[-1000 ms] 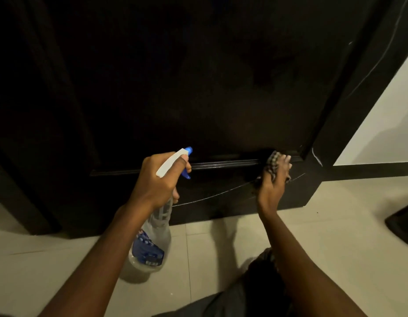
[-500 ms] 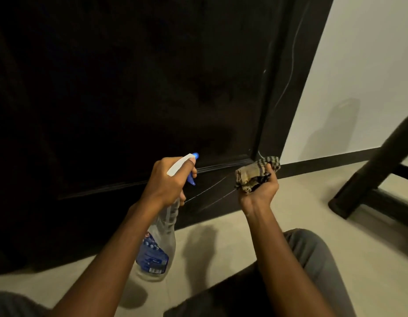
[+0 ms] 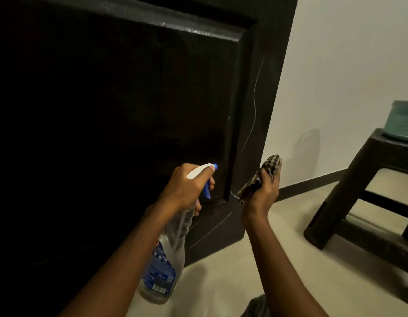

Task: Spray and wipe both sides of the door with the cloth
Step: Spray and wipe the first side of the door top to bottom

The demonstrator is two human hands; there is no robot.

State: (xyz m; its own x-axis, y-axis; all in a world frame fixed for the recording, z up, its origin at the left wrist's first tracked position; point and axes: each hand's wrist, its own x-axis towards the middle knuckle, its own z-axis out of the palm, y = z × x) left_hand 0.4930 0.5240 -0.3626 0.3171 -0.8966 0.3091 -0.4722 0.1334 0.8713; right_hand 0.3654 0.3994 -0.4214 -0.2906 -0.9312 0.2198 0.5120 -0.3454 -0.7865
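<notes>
The left hand [image 3: 183, 187] grips the spray bottle [image 3: 163, 271], nozzle aimed at the dark door [image 3: 120, 106]. The right hand [image 3: 263, 191] clutches the checked cloth [image 3: 262, 177], bunched against its palm and fingers, just beside the door's edge.

Six kinds of thing, seven items in all
One dark panelled door [image 3: 107, 110], one clear spray bottle [image 3: 167, 259] with a blue label, one checked cloth [image 3: 270, 167], two bare grips, the left grip [image 3: 182, 187] and the right grip [image 3: 262, 197], one dark stool [image 3: 386, 152] and one green basket [image 3: 402, 124]
</notes>
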